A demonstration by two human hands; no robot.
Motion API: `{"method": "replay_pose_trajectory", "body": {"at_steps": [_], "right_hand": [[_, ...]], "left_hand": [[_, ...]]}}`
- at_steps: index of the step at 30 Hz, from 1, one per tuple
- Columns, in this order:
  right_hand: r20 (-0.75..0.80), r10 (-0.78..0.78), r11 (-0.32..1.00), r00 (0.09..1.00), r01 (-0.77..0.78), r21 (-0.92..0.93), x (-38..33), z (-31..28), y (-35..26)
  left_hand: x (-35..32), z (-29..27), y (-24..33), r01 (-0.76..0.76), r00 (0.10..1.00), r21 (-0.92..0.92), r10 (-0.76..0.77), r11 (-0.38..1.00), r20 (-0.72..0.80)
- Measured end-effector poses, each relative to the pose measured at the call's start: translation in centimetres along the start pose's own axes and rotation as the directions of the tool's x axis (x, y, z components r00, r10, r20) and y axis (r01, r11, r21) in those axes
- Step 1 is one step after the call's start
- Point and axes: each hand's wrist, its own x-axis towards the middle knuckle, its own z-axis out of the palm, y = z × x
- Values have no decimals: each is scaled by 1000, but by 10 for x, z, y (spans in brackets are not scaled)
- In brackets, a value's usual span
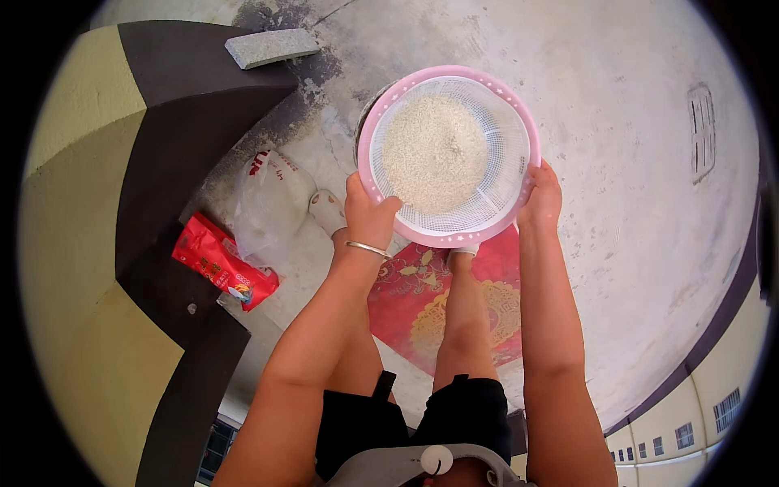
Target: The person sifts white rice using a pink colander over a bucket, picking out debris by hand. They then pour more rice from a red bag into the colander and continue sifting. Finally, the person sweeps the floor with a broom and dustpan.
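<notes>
Rice (pixel 434 154) already in pink basket (pixel 501 150), upper centre of frame; left hand (pixel 372 215) and right hand (pixel 541 196): grip pinching rim (pixel 442 242).

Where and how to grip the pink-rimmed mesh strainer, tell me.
Probably best by the wide pink rim of the mesh strainer, from left and right, as the left hand and right hand hold it: it is round, open-topped and carries loose rice.

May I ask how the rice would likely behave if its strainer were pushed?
The rice would probably shift, being loose grains. It might spill if tilted, since the strainer is open-topped. Sideways tipping seems unlikely: left hand and right hand hold it.
</notes>
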Motion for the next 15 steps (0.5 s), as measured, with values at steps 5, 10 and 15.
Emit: {"method": "replay_pose_trajectory", "body": {"at_steps": [5,10,15], "right_hand": [[-73,-275,923,959,242,-299,-14,28,35],[-8,77,983,997,-74,169,3,-8,-18],[-137,-197,968,971,171,-183,1,8,24]], "left_hand": [[14,-11,0,174,984,-275,-155,946,88],[-7,0,1,150,980,-353,-92,923,176],[22,-28,34,480,872,-580,-430,658,234]]}}
